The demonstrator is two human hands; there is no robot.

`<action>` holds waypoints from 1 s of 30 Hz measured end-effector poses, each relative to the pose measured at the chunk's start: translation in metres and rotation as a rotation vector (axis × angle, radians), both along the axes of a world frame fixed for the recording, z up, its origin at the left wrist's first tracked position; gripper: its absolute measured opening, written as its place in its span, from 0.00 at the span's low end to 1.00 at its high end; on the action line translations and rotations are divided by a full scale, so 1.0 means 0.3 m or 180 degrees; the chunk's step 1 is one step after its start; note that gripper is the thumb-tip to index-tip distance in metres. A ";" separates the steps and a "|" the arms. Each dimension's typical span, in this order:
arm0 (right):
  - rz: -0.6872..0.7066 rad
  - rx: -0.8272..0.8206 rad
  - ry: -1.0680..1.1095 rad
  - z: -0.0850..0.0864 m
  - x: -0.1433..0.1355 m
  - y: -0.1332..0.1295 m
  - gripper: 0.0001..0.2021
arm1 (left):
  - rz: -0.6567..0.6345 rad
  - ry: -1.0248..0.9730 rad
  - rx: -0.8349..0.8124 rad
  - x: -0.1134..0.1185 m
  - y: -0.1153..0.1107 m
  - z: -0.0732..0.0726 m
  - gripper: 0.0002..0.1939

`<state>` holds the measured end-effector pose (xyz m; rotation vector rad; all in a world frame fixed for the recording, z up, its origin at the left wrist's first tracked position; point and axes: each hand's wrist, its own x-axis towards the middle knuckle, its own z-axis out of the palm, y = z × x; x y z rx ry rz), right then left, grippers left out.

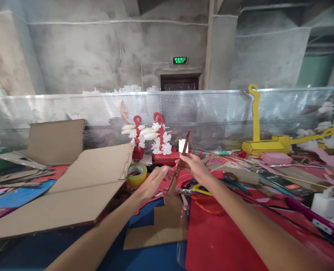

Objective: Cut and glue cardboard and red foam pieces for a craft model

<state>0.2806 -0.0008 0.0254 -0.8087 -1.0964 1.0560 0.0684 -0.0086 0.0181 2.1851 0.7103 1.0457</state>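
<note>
Cardboard strip point(179, 166) slants between the hands, its upper end jutting above the right hand point(195, 167). Tape roll point(139, 180) and folded cardboard point(99, 163) crowd the left hand point(153, 183); a perforated metal screen point(212, 116) bounds the far side. Right hand's grip pinches the strip; left fingers curl loosely, contact unclear.

Cardboard point(90, 169) lies left of the tape roll point(139, 181), strip point(178, 170) right, panel point(212, 116) behind.
</note>
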 end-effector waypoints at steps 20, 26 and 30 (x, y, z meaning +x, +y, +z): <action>0.0237 0.0026 -0.0195 -0.013 0.009 0.002 0.11 | -0.0107 -0.0212 -0.0809 0.003 0.049 -0.004 0.25; -0.0386 0.0185 0.0261 0.009 0.092 0.048 0.15 | 0.0565 -0.0625 -0.0254 -0.039 0.124 -0.005 0.14; -0.0494 0.0195 0.0247 0.002 0.129 0.055 0.16 | 0.1039 0.0702 0.0824 -0.064 0.134 -0.031 0.09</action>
